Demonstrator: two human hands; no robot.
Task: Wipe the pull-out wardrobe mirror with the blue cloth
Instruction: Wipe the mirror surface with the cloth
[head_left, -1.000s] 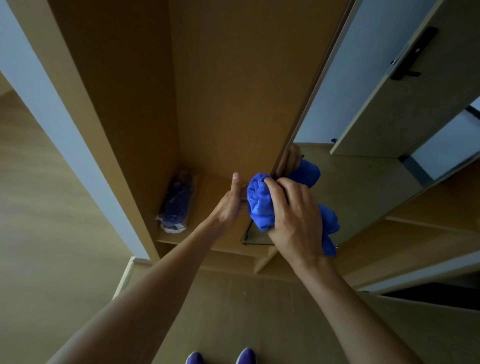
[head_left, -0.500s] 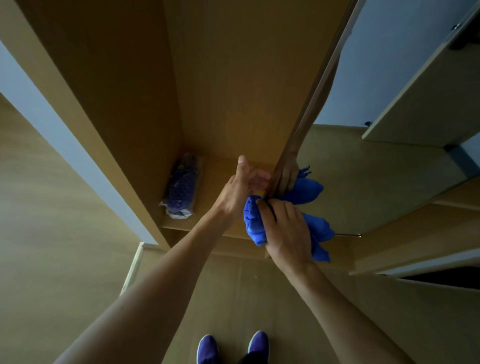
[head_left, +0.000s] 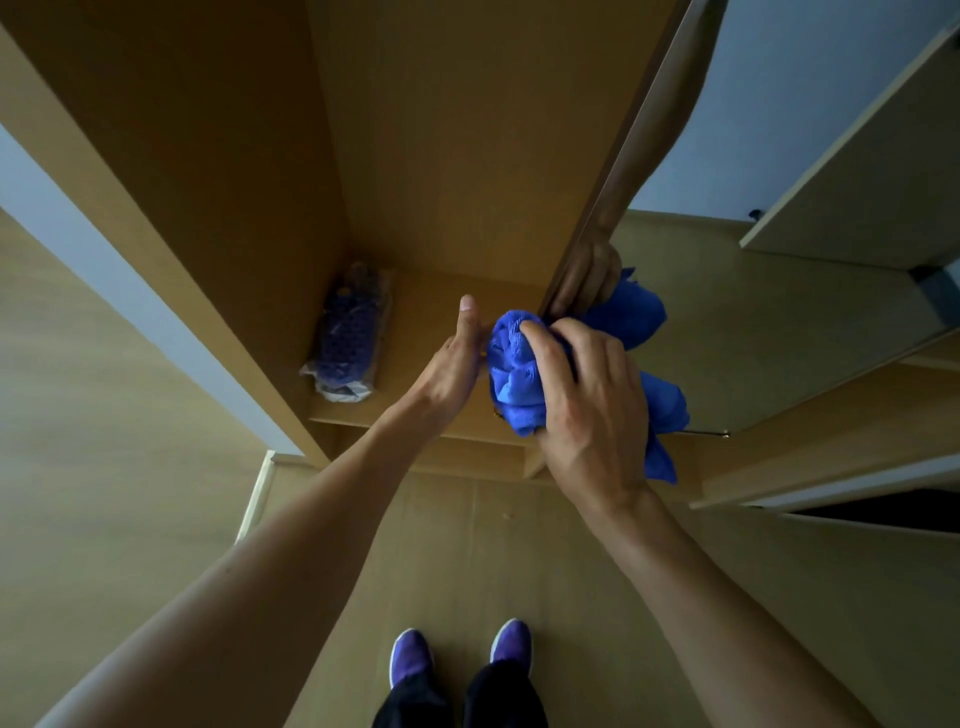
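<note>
Wood floor; open wardrobe beyond. Our right hand clenches bunched blue cloth against mirror, near edge. Our left hand: thumb straight, fingers hidden; grip we cannot tell. Risk, we judge: unsteadied mirror slides back; wadded cloth smears.

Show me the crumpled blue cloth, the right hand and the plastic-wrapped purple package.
crumpled blue cloth (head_left: 514, 376), head view: its bunched folds.
right hand (head_left: 592, 415), head view: back of hand.
plastic-wrapped purple package (head_left: 350, 332), head view: its middle.

Dim wooden wardrobe stands on pale wood floor.
</note>
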